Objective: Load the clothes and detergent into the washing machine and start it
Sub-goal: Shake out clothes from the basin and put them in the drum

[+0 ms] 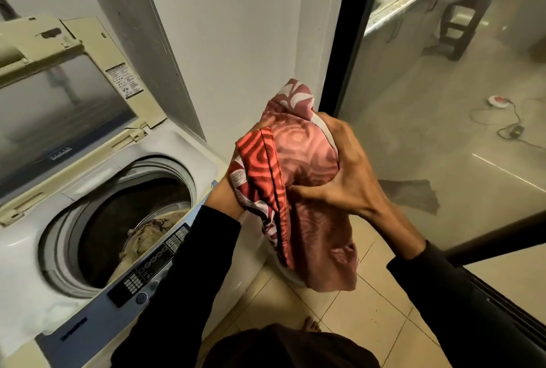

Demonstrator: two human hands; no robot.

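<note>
A red and pink patterned cloth [304, 161] is bunched up in the air to the right of the top-loading washing machine [35, 252]. My right hand [339, 172] grips the bundle from the right side, fingers curled into the fabric. My left hand [227, 193] holds it from the left and is mostly hidden behind the cloth. The machine's lid [62, 96] stands raised. Its drum [118, 220] is uncovered and holds some beige and dark clothes [141, 237]. The control panel [153, 267] runs along the front edge. No detergent is in view.
A white wall corner rises behind the machine. A glass sliding door with a black frame [339, 42] stands to the right, a tiled floor [354, 317] below. A white basket rim [291, 277] shows under the hanging cloth, beside my bare foot [311, 323].
</note>
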